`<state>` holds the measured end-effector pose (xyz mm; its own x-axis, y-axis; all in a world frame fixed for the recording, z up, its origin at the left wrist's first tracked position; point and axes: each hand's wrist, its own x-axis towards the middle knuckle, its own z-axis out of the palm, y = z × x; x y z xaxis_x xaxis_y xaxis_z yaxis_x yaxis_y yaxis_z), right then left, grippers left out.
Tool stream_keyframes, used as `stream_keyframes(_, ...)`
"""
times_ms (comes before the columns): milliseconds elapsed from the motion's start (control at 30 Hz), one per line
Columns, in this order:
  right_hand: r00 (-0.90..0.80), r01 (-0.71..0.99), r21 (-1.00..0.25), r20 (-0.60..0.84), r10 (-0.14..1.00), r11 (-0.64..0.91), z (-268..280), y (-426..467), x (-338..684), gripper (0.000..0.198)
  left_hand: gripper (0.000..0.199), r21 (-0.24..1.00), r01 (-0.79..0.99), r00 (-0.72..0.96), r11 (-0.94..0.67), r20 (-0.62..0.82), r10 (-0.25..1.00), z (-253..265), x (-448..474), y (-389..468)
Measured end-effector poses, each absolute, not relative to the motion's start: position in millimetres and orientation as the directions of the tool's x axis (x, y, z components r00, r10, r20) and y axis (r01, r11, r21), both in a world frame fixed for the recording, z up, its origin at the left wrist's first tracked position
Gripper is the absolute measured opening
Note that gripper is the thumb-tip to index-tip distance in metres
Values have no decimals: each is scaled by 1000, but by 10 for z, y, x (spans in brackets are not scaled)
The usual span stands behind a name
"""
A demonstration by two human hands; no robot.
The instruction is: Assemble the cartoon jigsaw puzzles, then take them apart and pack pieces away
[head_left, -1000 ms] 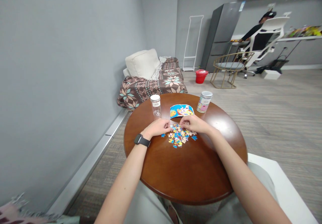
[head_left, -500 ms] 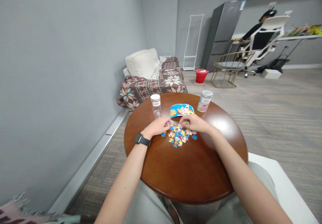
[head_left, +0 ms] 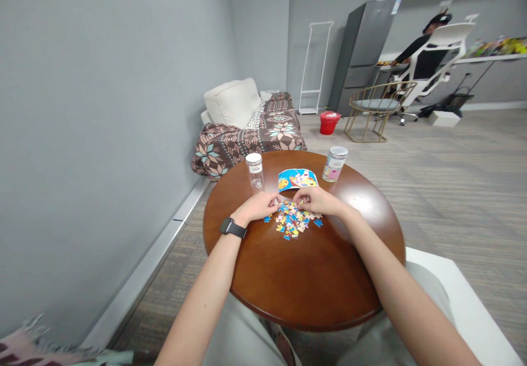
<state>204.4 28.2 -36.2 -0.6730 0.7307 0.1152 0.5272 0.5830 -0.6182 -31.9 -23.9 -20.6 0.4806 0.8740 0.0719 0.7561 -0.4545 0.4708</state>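
A loose heap of small jigsaw puzzle pieces [head_left: 293,222], blue, yellow and pink, lies on the round brown table [head_left: 304,278]. At the heap's left edge is my left hand [head_left: 261,206], its fingers closed together and a black watch on the wrist. My right hand [head_left: 319,200] rests over the upper right of the heap with curled fingers. What either hand pinches, if anything, is too small to make out. Just beyond the hands lies a curved picture card [head_left: 298,179] with a cartoon on blue.
A clear jar with a white lid [head_left: 254,169] stands at the table's back left, and a printed tin [head_left: 335,164] at the back right. Beyond are a covered sofa [head_left: 263,135], a red bin [head_left: 329,123], a gold-framed chair [head_left: 381,104] and a seated person [head_left: 424,42].
Both hands stay at the heap in nearly the same pose. The view has shifted very slightly; the pieces, card, jar and tin keep their places.
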Motion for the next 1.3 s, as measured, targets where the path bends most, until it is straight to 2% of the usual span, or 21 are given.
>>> stream_keyframes(267, -685, 523, -597, 132, 717, 609, -340, 269, 2039, 19, 21, 477, 741, 492, -473, 95, 866, -250, -343, -209)
stream_keyframes(733, -691, 477, -684, 96, 717, 552, -332, 253, 2030, 15, 19, 466, 752, 483, -466, 91, 871, -260, -345, -202)
stream_keyframes(1033, -731, 446, -541, 240, 639, 713, -324, 269, 2052, 15, 17, 453, 757, 482, -471, 99, 870, -262, -353, -193)
stream_keyframes(1300, -759, 458, -562, 158, 632, 689, -288, 253, 2111, 24, 21, 476, 747, 494, -465, 71, 866, -276, -371, -192)
